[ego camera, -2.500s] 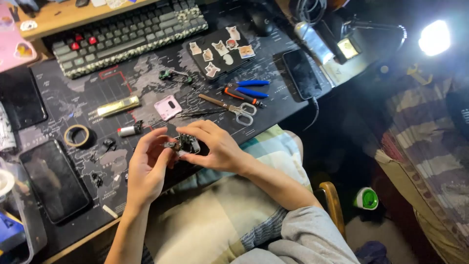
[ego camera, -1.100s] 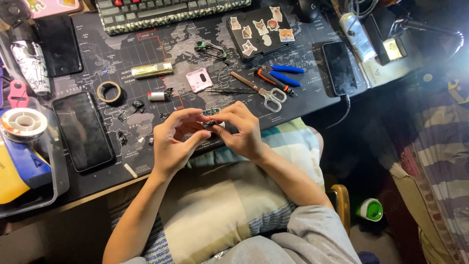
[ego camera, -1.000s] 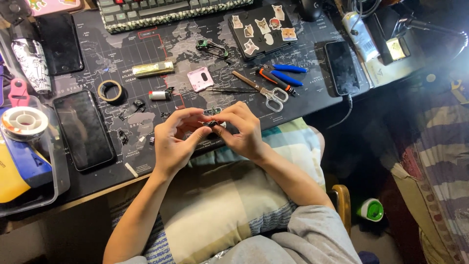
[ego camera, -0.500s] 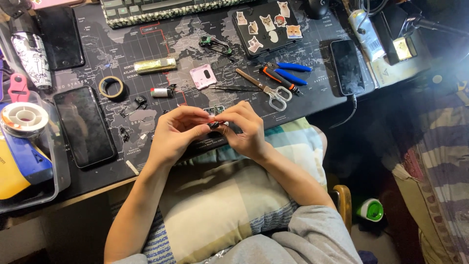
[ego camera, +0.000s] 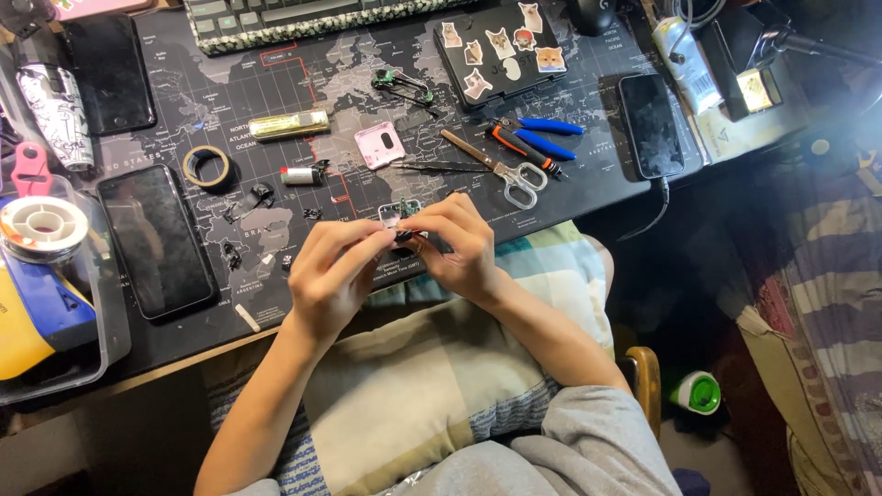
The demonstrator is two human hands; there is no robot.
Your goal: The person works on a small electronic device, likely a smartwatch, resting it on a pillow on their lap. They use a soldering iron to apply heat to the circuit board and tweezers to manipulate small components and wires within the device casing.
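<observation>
Left hand: we see its fingertips closed on the small electronic part, pinching its left side.
Right hand: curled closed, gripping the same part from the right.
Part location: held between both hands, just above the near edge of the desk mat.
Handling: we judge it light, rigid and fragile; hold by its edges.
Nearby: scissors farther right; pink case beyond.

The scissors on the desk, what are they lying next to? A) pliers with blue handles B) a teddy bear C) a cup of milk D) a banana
A: the scissors lie on the dark desk mat just beside the pliers with blue handles, a little beyond the two hands.
</observation>
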